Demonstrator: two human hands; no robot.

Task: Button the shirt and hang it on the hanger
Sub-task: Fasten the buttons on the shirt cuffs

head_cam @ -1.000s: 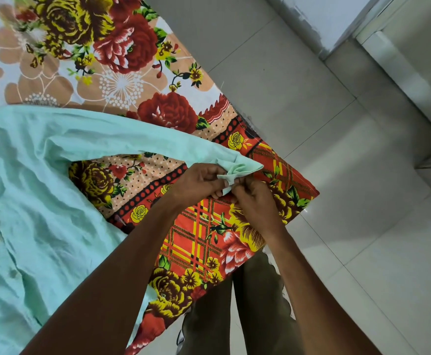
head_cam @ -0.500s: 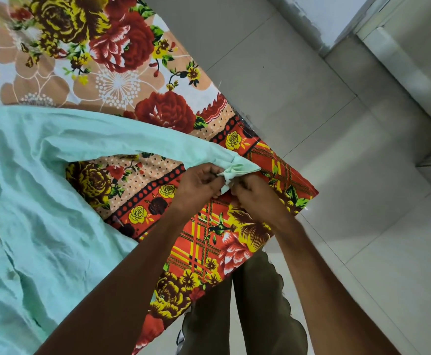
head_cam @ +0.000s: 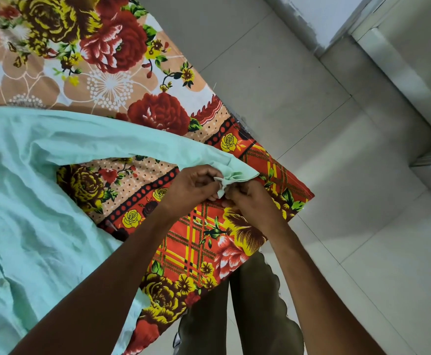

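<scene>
Shirt (head_cam: 30,201) spread over floral bedsheet (head_cam: 122,80), sleeve stretched to bed corner. Left hand (head_cam: 194,184) and right hand (head_cam: 250,201) both pinching bunched cuff (head_cam: 231,176). Thin, floppy cotton, probably light; best gripped right by the buttonhole edge. No hanger visible.

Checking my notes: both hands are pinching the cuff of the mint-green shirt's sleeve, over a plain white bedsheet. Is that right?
Not quite. In the head view the bedsheet is floral, not plain white. The left hand and right hand do pinch the cuff of the mint-green shirt.
</scene>
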